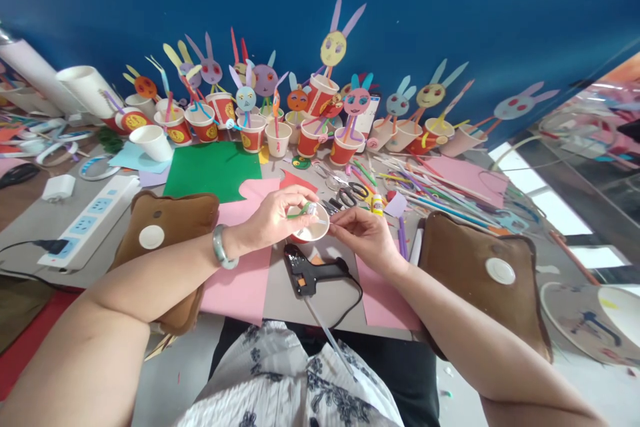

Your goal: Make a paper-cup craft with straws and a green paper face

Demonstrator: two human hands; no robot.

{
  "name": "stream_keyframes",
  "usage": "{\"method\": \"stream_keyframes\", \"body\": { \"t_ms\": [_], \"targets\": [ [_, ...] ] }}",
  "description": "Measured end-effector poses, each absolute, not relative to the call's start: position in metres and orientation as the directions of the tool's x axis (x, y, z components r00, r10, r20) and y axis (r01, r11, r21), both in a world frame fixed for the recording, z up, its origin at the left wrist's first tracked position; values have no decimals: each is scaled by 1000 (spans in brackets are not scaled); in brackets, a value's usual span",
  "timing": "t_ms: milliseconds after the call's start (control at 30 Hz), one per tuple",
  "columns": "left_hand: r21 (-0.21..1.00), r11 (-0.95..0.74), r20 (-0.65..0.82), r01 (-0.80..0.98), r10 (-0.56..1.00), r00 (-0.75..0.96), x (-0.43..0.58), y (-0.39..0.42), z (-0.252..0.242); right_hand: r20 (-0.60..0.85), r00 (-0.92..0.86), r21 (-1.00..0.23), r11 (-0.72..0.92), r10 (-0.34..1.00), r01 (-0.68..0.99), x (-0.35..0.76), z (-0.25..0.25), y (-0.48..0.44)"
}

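Observation:
Near the table's front, a white paper cup with a red outside (pixel 316 232) has its mouth facing me. My left hand (pixel 273 217) is closed at the cup's left side, pinching a thin green strip (pixel 299 212) with a small whitish piece at its end, over the mouth. At the opposite rim, my right hand (pixel 365 237) is closed, thumb and forefinger pinched on the cup's edge; anything else between them is too small to make out. Just below the cup lies a black hot glue gun (pixel 313 270), a glue stick projecting from its back toward my lap.
Rabbit-faced paper cups (pixel 347 143) line the back wall. Scissors (pixel 353 193) and coloured pipe cleaners (pixel 435 193) lie beyond my right hand. Brown cushioned pads (pixel 170 213) flank my arms. A power strip (pixel 90 223) is at left; green paper (pixel 215 170) and pink paper (pixel 235 280) cover the table.

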State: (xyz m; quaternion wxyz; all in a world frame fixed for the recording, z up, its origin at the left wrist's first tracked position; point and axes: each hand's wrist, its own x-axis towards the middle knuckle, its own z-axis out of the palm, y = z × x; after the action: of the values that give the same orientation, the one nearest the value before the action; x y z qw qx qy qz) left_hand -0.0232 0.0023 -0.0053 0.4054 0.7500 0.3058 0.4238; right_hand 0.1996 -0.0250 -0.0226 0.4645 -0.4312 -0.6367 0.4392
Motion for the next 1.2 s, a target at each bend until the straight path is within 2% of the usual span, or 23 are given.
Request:
{"method": "stream_keyframes", "body": {
  "t_ms": [400,600,867,1067,1200],
  "targets": [
    [869,-478,375,126,803,464,-23,2,-4,259,-191,-915,304,947,264,197,-16,-29],
    [855,-493,377,159,803,462,-24,4,-3,221,-141,-953,245,965,179,194,-20,-29],
    [855,-493,375,161,801,466,-26,5,-5,227,-200,-954,259,953,150,195,-24,-28],
    [855,-489,370,170,807,461,-26,4,-4,170,-223,-927,233,960,294,198,-27,-26],
    [850,-493,367,187,808,461,-27,5,-6,212,-224,-882,285,951,375,199,-23,-26]
  ]
}}
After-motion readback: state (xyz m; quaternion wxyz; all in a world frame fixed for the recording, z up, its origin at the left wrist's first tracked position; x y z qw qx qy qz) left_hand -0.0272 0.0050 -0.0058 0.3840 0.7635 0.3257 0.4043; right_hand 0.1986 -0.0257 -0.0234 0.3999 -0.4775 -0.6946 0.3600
